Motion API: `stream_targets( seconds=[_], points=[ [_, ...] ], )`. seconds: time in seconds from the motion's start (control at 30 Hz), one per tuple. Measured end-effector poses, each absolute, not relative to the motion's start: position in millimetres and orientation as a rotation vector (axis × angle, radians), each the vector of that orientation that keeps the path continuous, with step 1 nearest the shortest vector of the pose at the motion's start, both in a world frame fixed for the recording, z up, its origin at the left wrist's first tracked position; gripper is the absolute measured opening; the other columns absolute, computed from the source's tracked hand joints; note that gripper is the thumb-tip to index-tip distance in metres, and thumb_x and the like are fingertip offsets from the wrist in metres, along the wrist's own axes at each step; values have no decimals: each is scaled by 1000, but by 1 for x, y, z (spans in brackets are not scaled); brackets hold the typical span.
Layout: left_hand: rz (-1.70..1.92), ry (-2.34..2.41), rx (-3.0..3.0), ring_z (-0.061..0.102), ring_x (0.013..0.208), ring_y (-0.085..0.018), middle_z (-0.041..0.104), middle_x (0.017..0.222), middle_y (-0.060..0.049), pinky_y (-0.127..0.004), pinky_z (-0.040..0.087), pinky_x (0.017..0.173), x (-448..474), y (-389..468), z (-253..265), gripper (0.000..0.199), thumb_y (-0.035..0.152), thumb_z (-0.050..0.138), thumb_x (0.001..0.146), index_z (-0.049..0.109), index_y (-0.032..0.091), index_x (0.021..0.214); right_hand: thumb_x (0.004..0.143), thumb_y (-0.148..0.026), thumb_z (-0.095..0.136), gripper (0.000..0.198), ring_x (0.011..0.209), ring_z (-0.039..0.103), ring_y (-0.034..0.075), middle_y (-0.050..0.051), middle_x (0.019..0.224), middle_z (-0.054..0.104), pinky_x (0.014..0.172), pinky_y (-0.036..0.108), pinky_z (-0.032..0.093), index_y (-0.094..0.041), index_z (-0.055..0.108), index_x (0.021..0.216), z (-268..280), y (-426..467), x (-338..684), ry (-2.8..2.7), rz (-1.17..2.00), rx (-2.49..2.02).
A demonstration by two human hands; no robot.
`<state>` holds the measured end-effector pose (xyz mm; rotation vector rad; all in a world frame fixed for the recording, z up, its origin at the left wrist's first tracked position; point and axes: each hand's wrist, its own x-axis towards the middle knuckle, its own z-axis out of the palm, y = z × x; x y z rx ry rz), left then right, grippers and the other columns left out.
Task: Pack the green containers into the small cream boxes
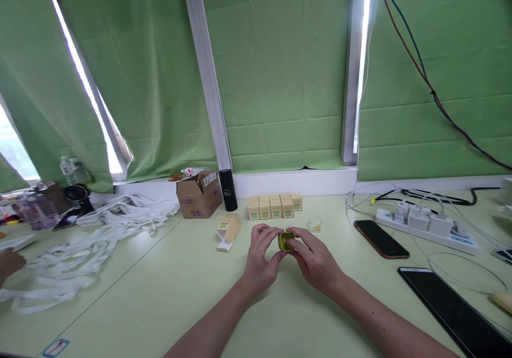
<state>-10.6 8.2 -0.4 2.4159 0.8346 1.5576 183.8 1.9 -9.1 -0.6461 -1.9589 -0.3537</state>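
Observation:
Between my two hands, a small yellow-green square container [286,241] is held a little above the table. My left hand [262,254] pinches its left side with fingers and thumb. On the other side, the fingers of my right hand [316,256] close on its right edge. Just beyond my right hand sits a small clear box [315,224] with something yellow in it. An opened kraft paper box [228,231] lies to the left of my left hand, its white flap toward me. Several small kraft boxes [270,207] with green windows stand in rows behind.
A brown carton [199,193] and a black cylinder [228,190] stand at the back. White straps [92,246] are heaped at left, near another person's hand [11,263]. At right lie a phone [382,239], a tablet [456,307] and a power strip [426,227] with loose cables.

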Motion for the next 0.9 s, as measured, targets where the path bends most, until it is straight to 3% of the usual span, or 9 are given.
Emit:
stream_targets(
  seconds=[0.5, 0.7, 0.9],
  points=[
    [1602, 818, 2446, 50, 115, -30, 69, 118, -11, -52, 49, 97, -10, 9, 0, 41, 12, 68, 88, 61, 24, 127, 97, -5, 47, 32, 113, 64, 28, 15, 124, 63, 85, 43, 61, -22, 60, 122, -9, 3, 183, -1973, -332, -630],
    [1598, 852, 2391, 51, 117, -31, 71, 116, -12, -54, 49, 98, -11, 11, -2, 40, 20, 71, 88, 63, 24, 128, 97, -8, 48, 47, 132, 57, 30, 19, 139, 60, 103, 53, 57, -19, 43, 143, -17, 1, 185, -1955, -275, -662],
    [1577, 933, 2247, 56, 112, -30, 69, 109, -13, -49, 54, 94, -10, 13, -2, 32, 33, 70, 91, 69, 22, 121, 95, -9, 47, 54, 140, 49, 33, 20, 144, 53, 100, 54, 58, -20, 37, 147, -13, -5, 187, -1957, -193, -659]
  ],
)
